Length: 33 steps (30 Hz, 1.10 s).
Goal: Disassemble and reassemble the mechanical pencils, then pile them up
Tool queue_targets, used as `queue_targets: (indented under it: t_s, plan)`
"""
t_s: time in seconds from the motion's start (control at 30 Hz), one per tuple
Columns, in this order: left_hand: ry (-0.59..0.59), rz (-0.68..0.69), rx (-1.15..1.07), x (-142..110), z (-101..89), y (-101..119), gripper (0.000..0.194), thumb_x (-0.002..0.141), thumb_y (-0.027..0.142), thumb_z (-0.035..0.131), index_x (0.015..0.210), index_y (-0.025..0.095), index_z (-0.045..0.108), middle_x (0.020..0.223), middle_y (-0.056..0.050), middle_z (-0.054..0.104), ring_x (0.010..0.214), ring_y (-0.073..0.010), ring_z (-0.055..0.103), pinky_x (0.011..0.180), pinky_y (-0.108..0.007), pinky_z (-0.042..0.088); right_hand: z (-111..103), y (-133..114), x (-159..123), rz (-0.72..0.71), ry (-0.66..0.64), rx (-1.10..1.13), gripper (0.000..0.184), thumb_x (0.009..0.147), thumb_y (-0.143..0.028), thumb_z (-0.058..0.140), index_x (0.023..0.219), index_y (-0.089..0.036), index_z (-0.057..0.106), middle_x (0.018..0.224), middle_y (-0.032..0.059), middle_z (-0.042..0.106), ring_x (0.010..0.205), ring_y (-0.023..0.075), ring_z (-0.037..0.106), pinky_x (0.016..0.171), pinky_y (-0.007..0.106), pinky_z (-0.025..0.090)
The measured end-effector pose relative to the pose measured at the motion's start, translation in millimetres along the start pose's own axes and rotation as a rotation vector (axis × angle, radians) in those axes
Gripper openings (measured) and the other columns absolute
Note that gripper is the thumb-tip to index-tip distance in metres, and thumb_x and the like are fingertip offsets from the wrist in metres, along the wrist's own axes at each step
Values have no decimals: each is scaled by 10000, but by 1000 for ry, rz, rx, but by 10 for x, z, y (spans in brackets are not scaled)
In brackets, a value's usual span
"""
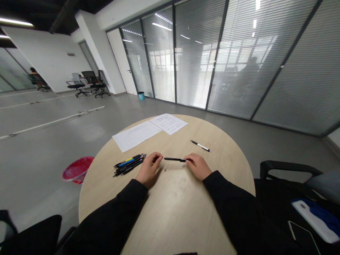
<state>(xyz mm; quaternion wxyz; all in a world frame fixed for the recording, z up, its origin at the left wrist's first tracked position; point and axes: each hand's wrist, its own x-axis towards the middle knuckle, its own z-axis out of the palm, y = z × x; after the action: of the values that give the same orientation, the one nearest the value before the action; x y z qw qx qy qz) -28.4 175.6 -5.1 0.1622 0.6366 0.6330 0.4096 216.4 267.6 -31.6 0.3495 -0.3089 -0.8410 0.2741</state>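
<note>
My right hand [198, 166] pinches the end of a black pen [174, 159], which lies level just over the round light-wood table [180, 205]. My left hand [150, 169] rests on the tabletop with its fingers curled, its fingertips just short of the pen's left tip. Left of that hand lies a bunch of black pens [129, 164], one marked with yellow and blue. A black-and-white pen [200, 145] lies apart, beyond my right hand. Two printed sheets [136, 135] [168, 124] lie at the table's far side.
A red bin [77, 170] stands on the grey floor left of the table. A black chair armrest [289, 168] and a phone [302, 237] are at the right. Office chairs [91, 83] and a teal bin [141, 95] stand farther back, near a glass wall with blinds [239, 60].
</note>
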Motion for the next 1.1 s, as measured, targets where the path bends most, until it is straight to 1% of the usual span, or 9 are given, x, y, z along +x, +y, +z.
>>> queue_targets:
  t_s: [0.13, 0.27, 0.33, 0.47, 0.6, 0.8, 0.97, 1.1]
  plan:
    - [-27, -32, -68, -3, 15, 7, 212, 894, 369, 522, 893, 183, 623, 826, -40, 648, 765, -191, 583, 731, -323, 468, 5, 1, 2, 5, -4, 14, 152, 872, -134, 558, 894, -182, 700, 836, 42, 660, 764, 175, 577, 728, 300, 440]
    - [-17, -27, -181, -8, 38, 1, 193, 871, 333, 567, 995, 188, 595, 862, -34, 620, 794, -176, 584, 749, -305, 475, -2, -11, 0, 6, 6, 20, 152, 873, -138, 557, 897, -182, 701, 848, 44, 663, 779, 177, 583, 737, 303, 441]
    - [-10, -29, -214, -10, 46, -7, 200, 863, 322, 578, 1015, 191, 573, 882, -36, 608, 809, -171, 585, 755, -299, 478, -10, -20, -2, 9, 8, 16, 155, 873, -138, 553, 893, -183, 700, 839, 43, 660, 775, 177, 583, 734, 303, 442]
    - [2, -50, -187, -15, 37, -22, 141, 854, 313, 566, 933, 196, 555, 853, -28, 593, 784, -166, 575, 741, -296, 472, -15, -25, -5, 11, 9, 14, 155, 868, -136, 550, 889, -182, 697, 821, 40, 652, 752, 173, 577, 725, 301, 444]
    - [11, -49, -144, -16, 14, -15, 118, 860, 310, 544, 891, 196, 553, 817, -16, 579, 749, -162, 554, 715, -289, 454, -9, -16, -6, 7, 10, 20, 152, 868, -139, 553, 890, -186, 695, 824, 39, 654, 752, 172, 575, 722, 301, 445]
    - [1, -42, -91, -9, 7, 12, 163, 885, 341, 511, 851, 189, 558, 777, -12, 563, 711, -161, 531, 684, -288, 439, -6, -15, -4, 9, 14, 25, 157, 863, -130, 553, 887, -188, 697, 830, 38, 656, 762, 173, 579, 737, 304, 445]
    - [-31, -41, -109, -6, 17, 5, 172, 888, 352, 522, 848, 190, 563, 765, -9, 568, 700, -158, 539, 670, -281, 448, -1, -6, -3, 5, 14, 25, 155, 862, -132, 558, 894, -187, 699, 827, 38, 655, 764, 175, 578, 730, 302, 443]
    - [-35, -44, -121, -12, 24, 10, 170, 885, 351, 538, 844, 189, 571, 770, -11, 578, 699, -157, 549, 662, -273, 448, 4, 1, -6, -4, 10, 26, 155, 864, -131, 559, 896, -183, 702, 832, 40, 657, 764, 173, 579, 736, 301, 443]
